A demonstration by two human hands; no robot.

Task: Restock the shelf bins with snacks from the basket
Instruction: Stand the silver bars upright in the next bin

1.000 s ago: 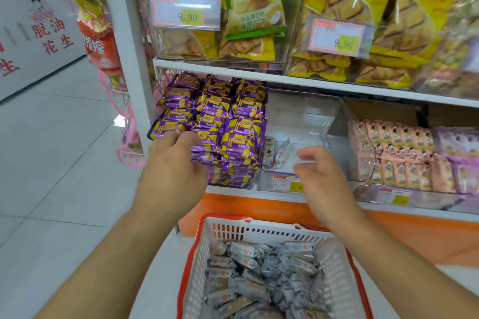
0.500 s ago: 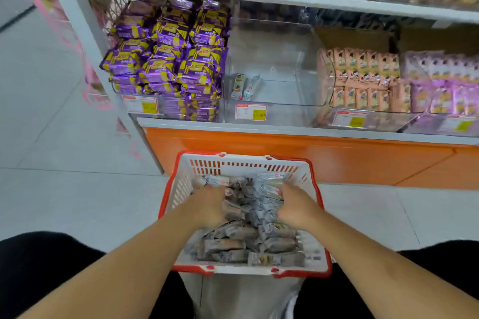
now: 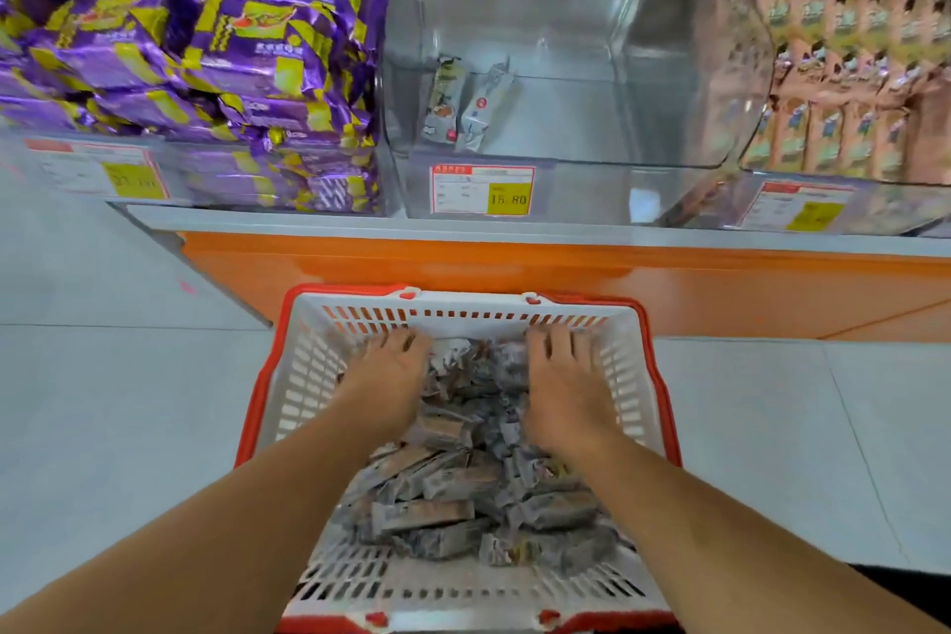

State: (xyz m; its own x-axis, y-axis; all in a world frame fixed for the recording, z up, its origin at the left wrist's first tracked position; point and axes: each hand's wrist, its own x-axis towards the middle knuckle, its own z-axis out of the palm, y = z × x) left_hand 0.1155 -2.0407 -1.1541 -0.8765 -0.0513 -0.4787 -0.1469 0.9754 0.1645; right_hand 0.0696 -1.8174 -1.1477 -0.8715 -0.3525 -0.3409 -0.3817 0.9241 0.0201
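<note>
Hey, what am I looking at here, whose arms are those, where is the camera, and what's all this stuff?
The camera sits on a person's head and looks down, so the two bare arms are that person's own. The left hand and right hand are both plunged into a pile of grey snack packets inside a white basket with a red rim, standing on the floor. Whether the fingers grip packets yet is hidden. Above, on the shelf, a clear bin holds only two packets. Purple packets fill the bin to its left, pink ones the bin to its right.
</note>
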